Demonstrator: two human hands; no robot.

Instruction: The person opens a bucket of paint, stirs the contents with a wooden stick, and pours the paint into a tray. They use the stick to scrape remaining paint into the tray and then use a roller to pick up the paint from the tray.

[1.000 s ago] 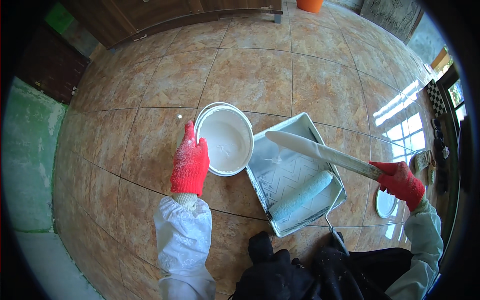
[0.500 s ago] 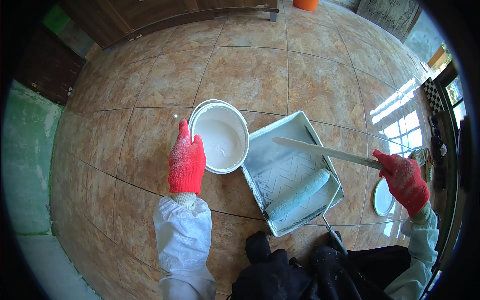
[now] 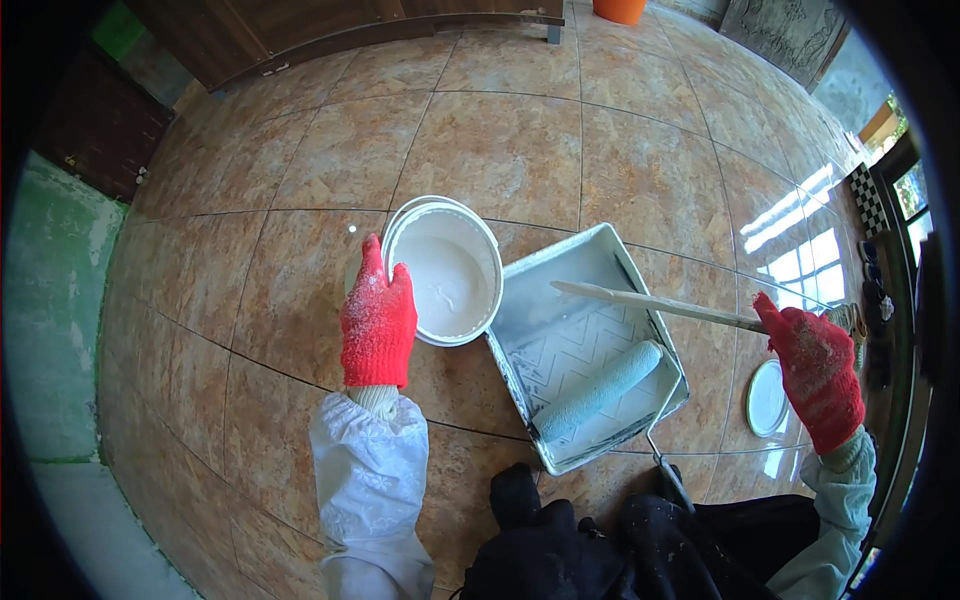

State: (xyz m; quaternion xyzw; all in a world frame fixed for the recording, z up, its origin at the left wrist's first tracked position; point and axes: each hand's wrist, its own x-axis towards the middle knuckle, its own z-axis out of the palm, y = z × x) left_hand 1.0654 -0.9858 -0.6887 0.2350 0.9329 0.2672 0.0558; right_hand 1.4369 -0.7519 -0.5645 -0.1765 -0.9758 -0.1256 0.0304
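Note:
A white paint bucket (image 3: 455,325), partly filled with white paint, tilts to the left of the roller tray. My left hand (image 3: 380,325), in a red knitted glove dusted with white, grips its left rim; some of the fingers are hidden behind the wall. Closed round the right end of a long flat stirring stick (image 3: 660,302) is my right hand (image 3: 815,370), gloved the same way. The stick's pointed tip hangs over the paint tray (image 3: 540,280), whose ribbed floor is smeared with paint. A pale blue paint roller (image 3: 600,390) lies diagonally in it, handle toward me.
A round white lid (image 3: 768,398) lies on the tiled floor (image 3: 500,150) below my right hand. Footwear (image 3: 872,290) lines the right side by the doorway. Far off stand a brown wooden cabinet (image 3: 330,25) and an orange pot (image 3: 620,10). A green wall (image 3: 65,300) borders the left.
The whole view has shifted slightly. My right hand and the stick have moved a little to the right and down; my left hand keeps its hold on the bucket.

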